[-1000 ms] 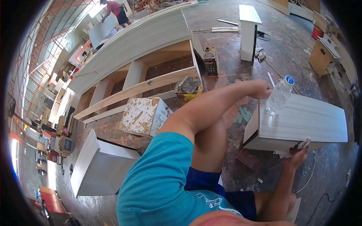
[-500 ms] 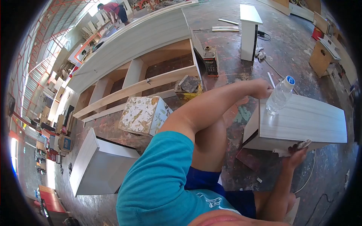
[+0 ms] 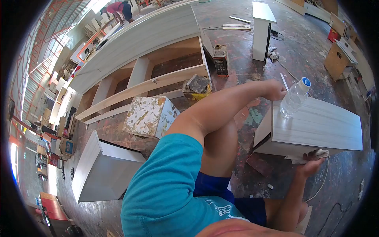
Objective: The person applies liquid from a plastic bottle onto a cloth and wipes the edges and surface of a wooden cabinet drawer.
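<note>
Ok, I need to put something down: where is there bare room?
Bare: the white box's top, between bottle and right-hand edge; the floor between upright white unit and wooden stand. Crowded: the box's left end, with bottle and left hand.

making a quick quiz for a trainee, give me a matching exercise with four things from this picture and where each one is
1. clear plastic bottle with blue cap
2. crumpled whitish cloth rag
3. brown-blotched white boxy block
4. bare left hand

A. on the floor, near the long open wooden frame
B. beside the bottle
C. in the bare right hand
D. standing on the pale wood-grain box

Pairs: 1-D, 2-C, 3-A, 4-B
</note>
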The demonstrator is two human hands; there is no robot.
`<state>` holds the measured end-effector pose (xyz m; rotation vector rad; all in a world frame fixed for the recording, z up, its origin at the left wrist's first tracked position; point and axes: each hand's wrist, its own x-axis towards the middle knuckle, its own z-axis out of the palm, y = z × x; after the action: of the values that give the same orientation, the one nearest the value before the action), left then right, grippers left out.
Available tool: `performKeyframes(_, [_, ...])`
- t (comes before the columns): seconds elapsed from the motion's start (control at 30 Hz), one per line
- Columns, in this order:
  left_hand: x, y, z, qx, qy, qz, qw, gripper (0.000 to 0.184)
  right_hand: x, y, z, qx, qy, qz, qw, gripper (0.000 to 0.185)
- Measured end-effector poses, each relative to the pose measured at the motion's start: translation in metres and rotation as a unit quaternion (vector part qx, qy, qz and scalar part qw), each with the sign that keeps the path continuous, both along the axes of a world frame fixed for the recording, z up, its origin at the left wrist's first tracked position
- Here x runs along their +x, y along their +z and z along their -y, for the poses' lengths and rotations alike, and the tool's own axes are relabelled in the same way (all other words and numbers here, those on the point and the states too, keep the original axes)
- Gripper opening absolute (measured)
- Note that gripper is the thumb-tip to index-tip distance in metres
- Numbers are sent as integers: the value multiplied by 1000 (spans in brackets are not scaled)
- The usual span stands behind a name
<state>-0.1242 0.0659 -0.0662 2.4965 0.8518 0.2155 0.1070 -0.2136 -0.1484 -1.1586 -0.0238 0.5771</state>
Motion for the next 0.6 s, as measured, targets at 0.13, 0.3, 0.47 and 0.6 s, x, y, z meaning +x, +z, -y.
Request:
performKeyframes(0.13, [4, -6, -5, 15, -3, -2, 1000, 54, 10, -5, -4, 2, 36, 90, 995, 44])
performKeyframes(0.3, [4, -5, -5, -5, -1, -5, 1000, 56, -42, -10, 5, -40, 114, 124, 985, 38])
performKeyframes(0.47, [2, -2, -3, 5, -14, -5, 1000, 50, -30, -8, 1, 5, 91, 153, 984, 30])
performKeyframes(0.6, [3, -6, -5, 21, -26, 8, 999, 41, -13, 21, -8, -17, -10, 162, 987, 25])
